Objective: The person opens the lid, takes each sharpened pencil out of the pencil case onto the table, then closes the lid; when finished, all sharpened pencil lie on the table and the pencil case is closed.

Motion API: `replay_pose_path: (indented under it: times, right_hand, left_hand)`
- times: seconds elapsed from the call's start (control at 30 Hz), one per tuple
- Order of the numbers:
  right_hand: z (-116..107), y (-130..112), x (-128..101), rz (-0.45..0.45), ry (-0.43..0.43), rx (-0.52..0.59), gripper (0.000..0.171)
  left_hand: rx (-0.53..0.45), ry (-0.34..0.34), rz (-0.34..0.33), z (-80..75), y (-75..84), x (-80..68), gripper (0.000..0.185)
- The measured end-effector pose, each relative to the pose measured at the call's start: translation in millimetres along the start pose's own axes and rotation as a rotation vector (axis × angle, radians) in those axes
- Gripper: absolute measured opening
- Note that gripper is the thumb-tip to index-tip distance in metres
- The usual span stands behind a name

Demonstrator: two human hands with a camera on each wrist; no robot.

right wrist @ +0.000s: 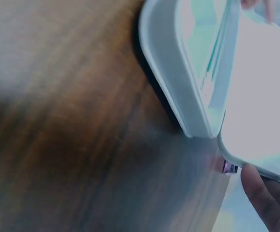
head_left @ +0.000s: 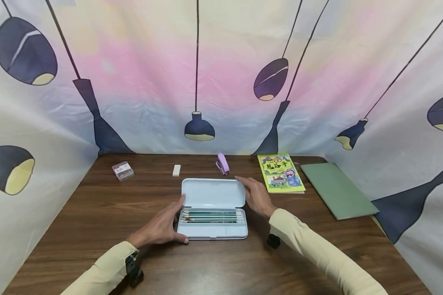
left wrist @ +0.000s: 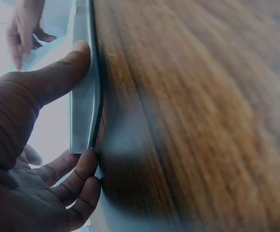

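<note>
A pale blue pencil case [head_left: 212, 237] lies on the table with its lid [head_left: 213, 192] swung back. Several green pencils [head_left: 211, 217] fill its rear compartment, and the front has divided sections. My left hand [head_left: 160, 227] grips the case's left end, thumb at the front wall and fingers spread along the side. In the left wrist view, the thumb [left wrist: 79, 53] presses the case wall while fingers curl at its corner. My right hand [head_left: 258, 196] holds the lid's right edge. In the right wrist view, fingertips [right wrist: 250, 176] sit at the lid's rim, other fingers partly hidden behind it.
Behind the case, a white eraser [head_left: 176, 170] and a purple stapler [head_left: 222, 164] lie on the brown table [head_left: 133, 188]. A small clear box [head_left: 123, 170] is far left. To the right are a yellow book [head_left: 281, 174] and a green folder [head_left: 337, 190]. A printed curtain closes the back.
</note>
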State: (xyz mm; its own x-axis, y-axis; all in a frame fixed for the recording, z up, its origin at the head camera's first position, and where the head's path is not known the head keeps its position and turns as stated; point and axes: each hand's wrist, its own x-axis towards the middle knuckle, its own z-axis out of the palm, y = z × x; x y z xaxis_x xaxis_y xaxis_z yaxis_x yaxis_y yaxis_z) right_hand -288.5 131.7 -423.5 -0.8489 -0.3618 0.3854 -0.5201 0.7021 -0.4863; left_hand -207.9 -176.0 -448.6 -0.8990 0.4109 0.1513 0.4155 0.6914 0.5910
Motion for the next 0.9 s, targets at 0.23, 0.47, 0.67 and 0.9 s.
replay_pose_path:
  times: [0.23,0.47,0.67,0.9]
  right_hand:
    - [6,6,10,0.079,-0.126,-0.005,0.05]
    - [5,2,14,0.094,-0.161,-0.022,0.057]
    - [7,-12,-3,-0.257,-0.001,-0.321,0.042]
    - [17,-32,-33,-0.435,-0.263,-0.336,0.025]
  left_hand:
    - [-0.009,-0.043,-0.057,0.4,-0.9,0.8,0.128]
    - [-0.005,-0.053,-0.065,-0.3,1.1,2.7,0.126]
    - [-0.004,-0.056,-0.086,1.0,2.0,1.8,0.125]
    - [-0.011,-0.059,-0.105,-0.5,3.8,3.6,0.125]
